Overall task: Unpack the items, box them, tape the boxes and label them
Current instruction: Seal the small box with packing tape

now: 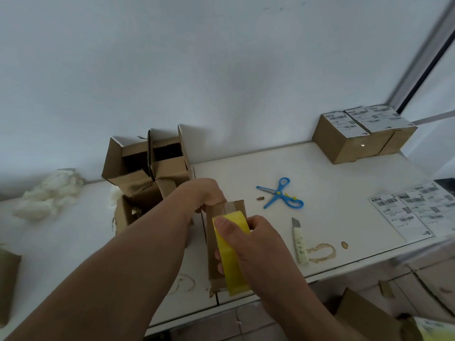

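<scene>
A closed cardboard box (234,208) lies on the white table (344,188) near its front edge, with a strip of tape along its top. My left hand (205,193) grips the box's far end. My right hand (248,238) holds a yellow tape roll (232,262) against the top of the box, thumb over the roll. Most of the box is hidden under my hand and the roll.
Open cardboard boxes (147,166) stand behind my left arm. White packing wrap (49,193) lies far left. Blue scissors (282,194), a box cutter (299,239) and shipping labels (416,210) lie to the right. Labelled boxes (357,136) sit at the back right.
</scene>
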